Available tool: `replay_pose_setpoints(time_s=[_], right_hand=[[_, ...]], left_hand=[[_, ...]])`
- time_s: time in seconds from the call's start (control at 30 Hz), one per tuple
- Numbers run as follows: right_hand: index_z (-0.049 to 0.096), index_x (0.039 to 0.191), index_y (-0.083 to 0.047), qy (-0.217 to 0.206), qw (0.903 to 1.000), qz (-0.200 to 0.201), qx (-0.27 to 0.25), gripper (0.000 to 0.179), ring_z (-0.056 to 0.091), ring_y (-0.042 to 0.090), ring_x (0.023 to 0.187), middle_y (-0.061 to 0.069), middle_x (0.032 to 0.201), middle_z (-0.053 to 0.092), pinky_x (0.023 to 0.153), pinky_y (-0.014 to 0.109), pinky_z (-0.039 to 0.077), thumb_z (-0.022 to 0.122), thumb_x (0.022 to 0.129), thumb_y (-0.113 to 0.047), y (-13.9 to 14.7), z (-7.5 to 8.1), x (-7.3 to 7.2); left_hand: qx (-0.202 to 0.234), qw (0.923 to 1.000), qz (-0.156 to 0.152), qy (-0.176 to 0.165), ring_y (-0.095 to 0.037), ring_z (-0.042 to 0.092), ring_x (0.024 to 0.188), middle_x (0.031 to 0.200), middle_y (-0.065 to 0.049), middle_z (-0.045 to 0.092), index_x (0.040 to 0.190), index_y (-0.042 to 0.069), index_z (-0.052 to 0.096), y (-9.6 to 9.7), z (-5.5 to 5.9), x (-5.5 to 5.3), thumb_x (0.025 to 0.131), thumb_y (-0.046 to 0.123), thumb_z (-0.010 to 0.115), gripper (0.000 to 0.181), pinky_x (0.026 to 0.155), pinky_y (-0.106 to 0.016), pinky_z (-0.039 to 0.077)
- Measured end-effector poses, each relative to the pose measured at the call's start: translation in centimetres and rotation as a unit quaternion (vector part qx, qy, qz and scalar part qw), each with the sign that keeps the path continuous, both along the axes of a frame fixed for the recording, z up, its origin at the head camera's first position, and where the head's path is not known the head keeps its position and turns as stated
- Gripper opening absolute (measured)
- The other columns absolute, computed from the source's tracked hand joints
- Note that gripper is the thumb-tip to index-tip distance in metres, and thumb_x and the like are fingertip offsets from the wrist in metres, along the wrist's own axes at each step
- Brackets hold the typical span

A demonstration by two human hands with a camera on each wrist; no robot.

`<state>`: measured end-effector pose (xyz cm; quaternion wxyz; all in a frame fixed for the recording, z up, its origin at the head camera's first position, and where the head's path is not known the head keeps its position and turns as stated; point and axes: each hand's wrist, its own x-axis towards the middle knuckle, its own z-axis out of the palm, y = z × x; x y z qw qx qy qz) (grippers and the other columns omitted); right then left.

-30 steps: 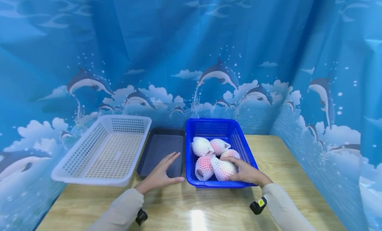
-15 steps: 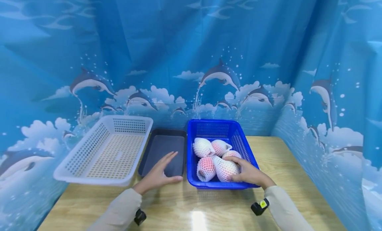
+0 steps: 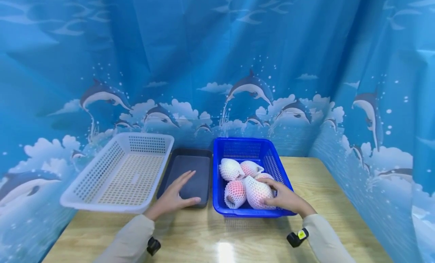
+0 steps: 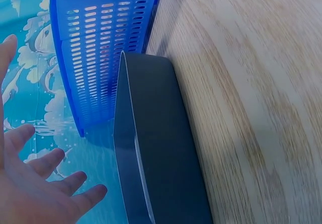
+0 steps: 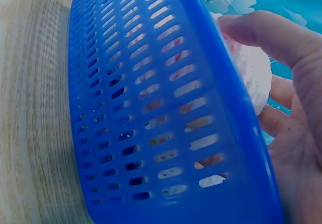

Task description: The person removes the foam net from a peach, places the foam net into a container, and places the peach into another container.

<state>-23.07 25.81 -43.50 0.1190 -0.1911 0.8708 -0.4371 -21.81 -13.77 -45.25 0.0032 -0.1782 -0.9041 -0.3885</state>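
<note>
In the head view my right hand (image 3: 287,199) grips a pinkish round fruit in a white foam net (image 3: 257,193), at the near right of the blue basket (image 3: 251,213). Thumb and fingers are curled round its side. In the right wrist view the basket wall hides much of this fruit (image 5: 254,73). Several more foam-netted fruits, such as one at the near left (image 3: 235,194), lie beside it. My left hand (image 3: 171,199) is held with spread fingers over the near left part of the dark grey rectangular tray (image 3: 193,168), holding nothing.
A white slotted basket (image 3: 132,180) stands on the wooden table (image 3: 190,236), left of the tray. The blue basket is close to the tray's right side. A blue dolphin-print curtain (image 3: 204,66) hangs behind and along the right side.
My left hand has drifted a little left and nearer to me, its fingers still spread. My right hand stays on the same fruit, with hardly any movement.
</note>
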Motion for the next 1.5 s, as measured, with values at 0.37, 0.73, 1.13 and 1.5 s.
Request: replay_pose_setpoints(time_s=[0.37, 0.73, 1.13, 1.5], right_hand=[[0.041, 0.143, -0.014, -0.028, 0.9973, -0.025, -0.062, 0.067, 0.044, 0.043, 0.126, 0.019, 0.146, 0.038, 0.094, 0.046, 0.050, 0.074, 0.085, -0.024, -0.7, 0.2, 0.3], [0.040, 0.142, -0.010, 0.000, 0.9912, -0.039, -0.126, 0.064, 0.040, 0.046, 0.130, 0.020, 0.145, 0.037, 0.098, 0.047, 0.049, 0.072, 0.086, -0.018, -2.7, 0.4, 0.8], [0.038, 0.143, -0.004, 0.018, 0.9754, -0.024, -0.218, 0.063, 0.048, 0.041, 0.122, 0.024, 0.143, 0.038, 0.089, 0.034, 0.054, 0.068, 0.087, -0.008, -6.6, 1.7, 1.4], [0.037, 0.143, -0.003, 0.010, 0.9559, -0.029, -0.292, 0.066, 0.050, 0.034, 0.120, 0.025, 0.140, 0.042, 0.088, 0.032, 0.054, 0.068, 0.085, 0.000, -11.7, 1.8, 1.9]], left_hand=[[-0.007, 1.0000, 0.005, 0.005, -0.038, 0.022, 0.142, 0.158, -0.009, 0.022, 0.151, 0.028, 0.028, -0.6, -0.1, 0.0, 0.076, 0.059, 0.071, 0.092, 0.107, -0.069, 0.026], [-0.004, 0.9995, 0.026, 0.019, -0.040, 0.026, 0.141, 0.156, -0.012, 0.027, 0.150, 0.024, 0.032, -1.0, -0.4, 0.2, 0.076, 0.054, 0.074, 0.091, 0.106, -0.068, 0.027], [0.036, 0.9982, 0.039, 0.028, -0.039, 0.028, 0.139, 0.154, -0.013, 0.030, 0.149, 0.020, 0.035, -1.1, -0.1, 1.2, 0.075, 0.051, 0.077, 0.091, 0.106, -0.067, 0.030], [0.051, 0.9940, 0.058, 0.077, -0.040, 0.037, 0.134, 0.149, -0.016, 0.038, 0.146, 0.017, 0.040, -2.1, -0.8, 2.0, 0.074, 0.041, 0.081, 0.087, 0.103, -0.064, 0.036]])
